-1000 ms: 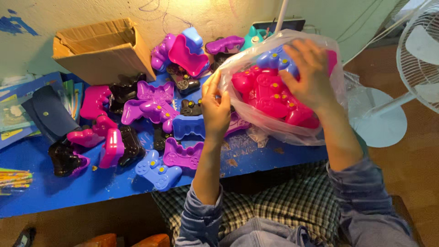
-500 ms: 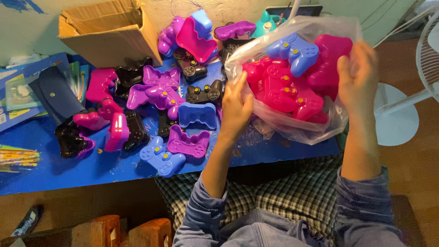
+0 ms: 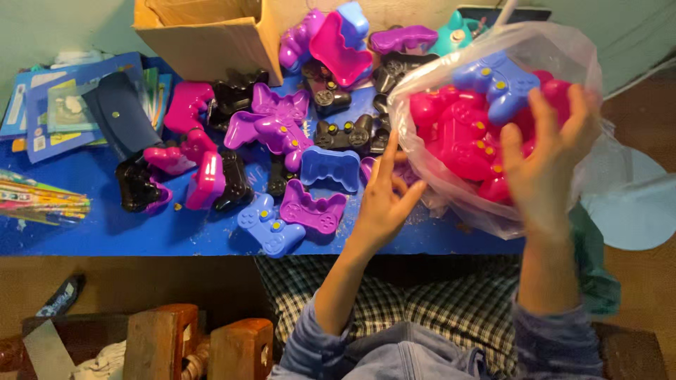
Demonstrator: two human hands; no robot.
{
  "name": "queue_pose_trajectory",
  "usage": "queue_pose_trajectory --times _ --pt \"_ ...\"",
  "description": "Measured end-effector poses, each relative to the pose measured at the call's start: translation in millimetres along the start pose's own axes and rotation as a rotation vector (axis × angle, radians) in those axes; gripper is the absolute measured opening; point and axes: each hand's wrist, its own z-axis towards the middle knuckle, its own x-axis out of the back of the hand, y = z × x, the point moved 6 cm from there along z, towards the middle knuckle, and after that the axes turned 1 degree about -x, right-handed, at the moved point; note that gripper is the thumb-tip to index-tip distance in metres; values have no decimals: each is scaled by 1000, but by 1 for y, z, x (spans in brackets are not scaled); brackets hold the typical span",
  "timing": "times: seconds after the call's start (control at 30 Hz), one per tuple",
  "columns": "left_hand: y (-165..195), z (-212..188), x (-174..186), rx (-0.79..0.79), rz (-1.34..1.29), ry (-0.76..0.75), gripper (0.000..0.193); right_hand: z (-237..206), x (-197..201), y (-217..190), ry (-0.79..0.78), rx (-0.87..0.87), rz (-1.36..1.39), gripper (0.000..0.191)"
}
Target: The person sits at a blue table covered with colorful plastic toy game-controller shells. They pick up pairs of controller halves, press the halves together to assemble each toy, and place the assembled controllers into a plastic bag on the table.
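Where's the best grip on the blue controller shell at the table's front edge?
Take the blue controller shell across its narrow middle, between the two handle lobes, coming from above. It lies flat, buttons up, clear on the near side; the purple shell crowds its right.

Clear thin plastic bag (image 3: 563, 56): glossy, crinkled film. Pink and blue moulded plastic controller shells (image 3: 465, 134) inside: smooth, shiny. Blue painted table top (image 3: 127, 232): worn, scuffed. Brown corrugated cardboard box (image 3: 211, 35): matt. Dark blue pouch (image 3: 120, 116): matt, smooth.
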Motion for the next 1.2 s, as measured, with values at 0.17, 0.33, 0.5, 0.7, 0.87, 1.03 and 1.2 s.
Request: queue_pose_trajectory --times 0.17,0.33,0.5,0.7,0.87,1.03,1.2 --pt "-17 -41 37 196 -35 -54 48 -5 -16 -92 -56 102 184 39" --pt "-34 -81 84 245 65 126 36 1 -37 -128 -85 161 273 34" --pt "-47 -93 99 217 178 182 32 29 -18 -75 4 58 126 35" --pt "-59 -60 82 93 366 142 36 -31 -25 -119 -36 91 545 40" --pt "-54 -48 81 -67 573 199 39 -66 -107 -155 -343 82 351 83" --pt "-42 -70 87 -137 707 389 37 -67 -155 -168 -372 147 201 77" --pt "-28 -80 92 -209 770 451 36 -66 -167 -178 -528 29 807 61"
